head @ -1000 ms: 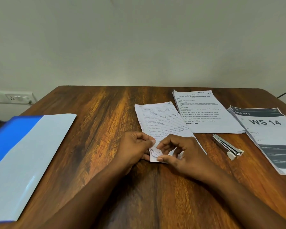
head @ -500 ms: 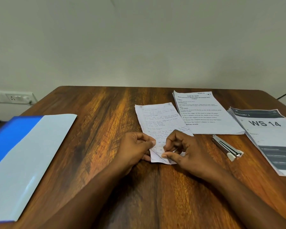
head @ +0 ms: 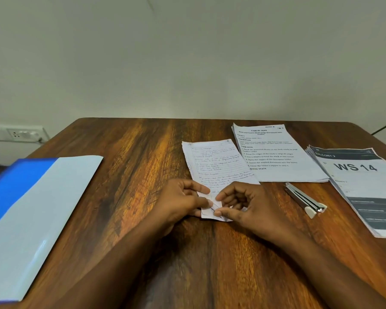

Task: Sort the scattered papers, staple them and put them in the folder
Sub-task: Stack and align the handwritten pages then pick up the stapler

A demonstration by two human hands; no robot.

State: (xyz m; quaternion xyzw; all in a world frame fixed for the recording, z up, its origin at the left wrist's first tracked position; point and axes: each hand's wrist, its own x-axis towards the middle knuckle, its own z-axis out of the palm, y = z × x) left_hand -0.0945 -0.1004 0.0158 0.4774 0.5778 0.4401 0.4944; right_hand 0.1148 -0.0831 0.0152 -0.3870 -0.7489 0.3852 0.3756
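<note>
Both hands worked the near corner of the white handwritten lined sheets (head: 214, 166) at mid-table: left hand (head: 183, 200) pinched it, right hand (head: 243, 205) pinched beside. Squaring edges looked wise before reaching for the slim silver stapler (head: 304, 200); blue-and-grey folder (head: 31, 208) waited at the left edge.

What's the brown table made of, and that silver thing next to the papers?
The brown table looks like wood or wood-look laminate: streaky grain, slight sheen. The slim silver stapler looks metal, shiny and grey, with a seemingly white plastic end.
</note>
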